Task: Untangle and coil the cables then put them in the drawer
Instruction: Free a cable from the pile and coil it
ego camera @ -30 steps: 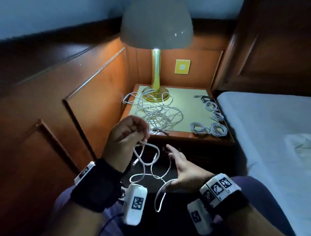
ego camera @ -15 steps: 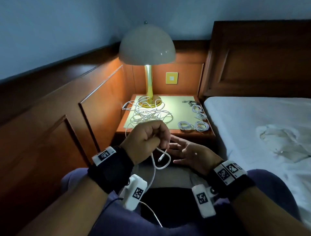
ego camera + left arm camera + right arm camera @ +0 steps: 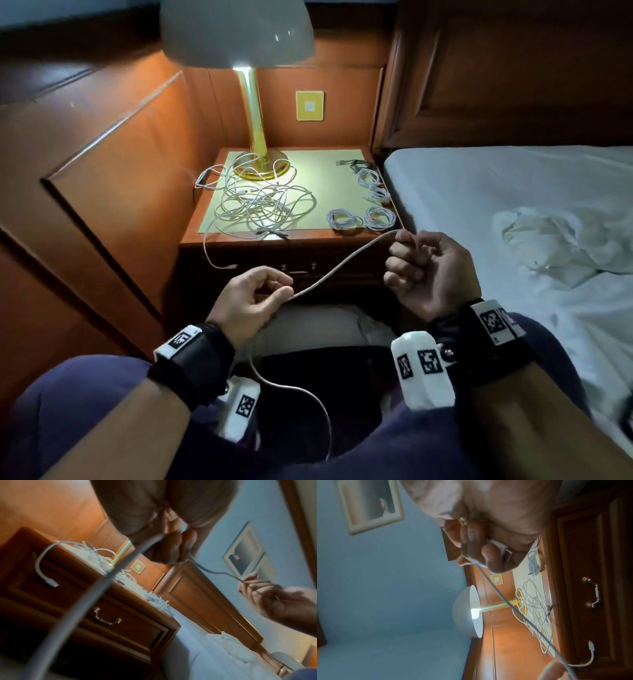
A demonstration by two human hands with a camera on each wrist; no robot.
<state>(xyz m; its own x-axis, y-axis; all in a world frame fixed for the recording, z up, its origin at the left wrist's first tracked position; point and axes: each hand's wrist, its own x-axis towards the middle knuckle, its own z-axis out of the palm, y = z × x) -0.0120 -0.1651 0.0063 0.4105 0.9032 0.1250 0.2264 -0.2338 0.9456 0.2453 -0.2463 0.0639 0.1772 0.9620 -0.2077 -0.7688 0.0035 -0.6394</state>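
The person holds one white cable [image 3: 346,263] stretched between both hands, in front of the nightstand. The right hand [image 3: 430,270] has its fingers curled round the cable's end, and the right wrist view shows a white plug [image 3: 500,549] tucked against the palm; that grip is pressed closed on the cable. The left hand [image 3: 251,301] pinches the same cable between thumb and forefinger, and the slack runs down from it across the lap.

On the desk [image 3: 322,171] (the nightstand top, lit by the lamp [image 3: 255,137]) a loose tangle of white cables [image 3: 260,205] lies in front of the lamp base, one strand hanging over the front edge with its plug dangling. Four or so coiled bundles [image 3: 363,216] sit along the right side, near the bed [image 3: 513,212]. The drawer [image 3: 109,620] below appears closed, its handle visible in both wrist views.

The step in hand looks like the start of coiling this freed cable: it is pulled straight, end secured. Next, the left hand would likely need to feed slack toward the right in even loops, keeping the plug end held so the coil does not spring apart. The tangle and the drawer remain to be dealt with.
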